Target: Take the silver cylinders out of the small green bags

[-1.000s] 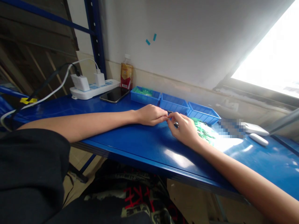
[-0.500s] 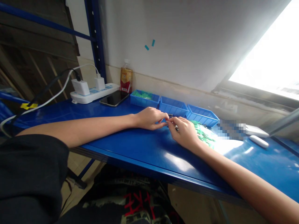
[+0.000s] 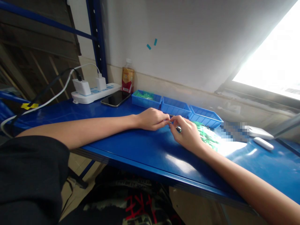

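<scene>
Head view: tiny part (image 3: 169, 121) mid-frame, mostly hidden; prob. light, stiff, easily dropped, so best pinched by its edges. L hand (image 3: 152, 119) & R hand (image 3: 186, 132) meet there, each grip pinched nearly closed on it. Shiny item (image 3: 178, 128) in R hand's curl. Green pieces (image 3: 207, 136) right of ctr, blue bins (image 3: 174, 110) just above ctr, on table (image 3: 140, 147).

There is one bare left hand (image 3: 152, 119), one bare right hand (image 3: 187, 132) and one tiny part (image 3: 169, 122) at their fingertips. One blue counter (image 3: 140, 147) carries three blue plastic bins (image 3: 175, 108), one heap of green pieces (image 3: 207, 137), one gold-and-red-labelled clear bottle (image 3: 127, 76), one black-screened phone (image 3: 116, 98), one white power strip (image 3: 93, 96) with two white block chargers (image 3: 82, 87), and two smooth white objects (image 3: 263, 143).
</scene>
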Demonstrator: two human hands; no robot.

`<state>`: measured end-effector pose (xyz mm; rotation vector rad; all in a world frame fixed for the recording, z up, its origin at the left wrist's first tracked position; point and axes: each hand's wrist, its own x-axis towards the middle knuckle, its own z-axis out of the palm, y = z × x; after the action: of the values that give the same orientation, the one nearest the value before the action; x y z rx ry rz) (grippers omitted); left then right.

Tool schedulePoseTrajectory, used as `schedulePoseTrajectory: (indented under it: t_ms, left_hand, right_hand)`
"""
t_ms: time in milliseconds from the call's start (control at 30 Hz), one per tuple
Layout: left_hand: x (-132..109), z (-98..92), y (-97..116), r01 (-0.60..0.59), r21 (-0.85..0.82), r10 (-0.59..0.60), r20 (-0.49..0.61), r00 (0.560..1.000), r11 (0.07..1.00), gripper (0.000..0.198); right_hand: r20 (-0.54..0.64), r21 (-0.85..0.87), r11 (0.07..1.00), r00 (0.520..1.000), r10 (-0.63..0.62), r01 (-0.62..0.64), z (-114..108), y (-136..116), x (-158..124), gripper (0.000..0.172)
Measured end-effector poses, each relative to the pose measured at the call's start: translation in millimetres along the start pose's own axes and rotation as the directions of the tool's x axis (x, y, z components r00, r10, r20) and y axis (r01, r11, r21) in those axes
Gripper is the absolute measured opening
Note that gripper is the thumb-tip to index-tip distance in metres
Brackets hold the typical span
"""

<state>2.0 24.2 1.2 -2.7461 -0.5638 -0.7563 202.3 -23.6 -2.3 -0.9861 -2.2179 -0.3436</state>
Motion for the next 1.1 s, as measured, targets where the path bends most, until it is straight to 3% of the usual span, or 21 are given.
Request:
schedulePoseTrajectory:
  t_ms: [367,633,767,900,1100]
  left_hand:
    - [-0.6,1.3,0.5,0.031,-0.081,-0.036,-0.064,0.997,0.996,0.027]
    - [-0.6,2.6,0.0,-0.028,-0.037,0.024,-0.113,0.993,0.999,0.022]
    - [-1.0,3.7,-0.9,-0.004,-0.026,0.001,-0.117,0.993,1.0,0.023]
    - [-1.2,4.0,-1.1,0.016,-0.03,-0.02,-0.117,0.993,0.999,0.023]
    - [-1.5,2.8,-0.8,0.039,-0.034,-0.042,-0.095,0.995,0.999,0.025]
  right_hand:
    - [0.006,-0.036,0.999,1.0,0.021,-0.021,-1.3,-1.0,1.3,0.018]
    - [0.056,-0.06,0.997,0.997,0.045,-0.041,-2.2,-0.9,1.5,0.021]
    - [-0.023,-0.02,0.998,0.998,0.054,-0.055,-2.5,-1.2,1.0,0.012]
    - [-0.093,-0.016,1.0,0.996,0.009,-0.01,-3.0,-1.3,0.9,0.005]
    - [-0.082,-0.072,0.994,0.993,-0.089,0.083,-5.0,-2.4,2.5,0.009]
